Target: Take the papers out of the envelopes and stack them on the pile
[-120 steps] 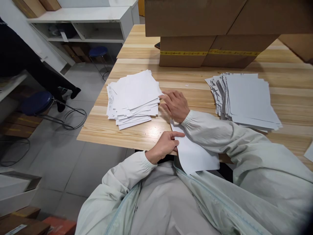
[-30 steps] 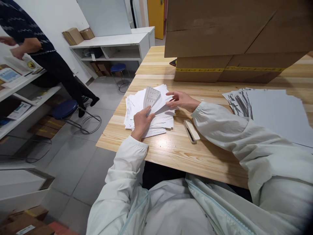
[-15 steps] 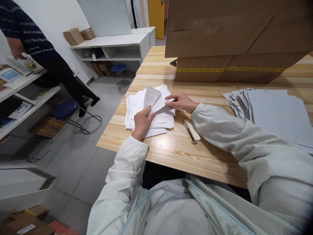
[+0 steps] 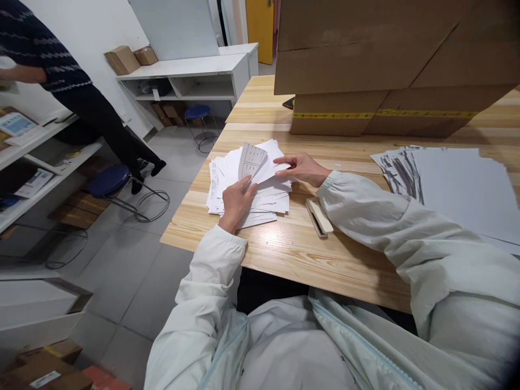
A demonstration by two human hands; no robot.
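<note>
A loose pile of white paper sheets (image 4: 270, 201) lies near the table's left edge. On top of it, a sheet with a printed table (image 4: 252, 157) curls up at its left side. My left hand (image 4: 236, 201) holds the lower left part of that sheet, thumb and fingers closed on it. My right hand (image 4: 303, 169) pinches the right end of the same paper between thumb and fingers. Below my right wrist, a cream stapler (image 4: 319, 218) lies on the wooden table (image 4: 284, 252), apart from both hands.
A big cardboard box (image 4: 337, 111) stands at the back right. Another stack of white paper (image 4: 459, 179) lies to the right, beside my right sleeve. At left, a person in a striped top (image 4: 57, 54) stands by white shelves, near a blue stool (image 4: 109, 181).
My hands and the sheet stay almost still. The person at left has raised the forearm from the shelf top and moved it out to the left.
</note>
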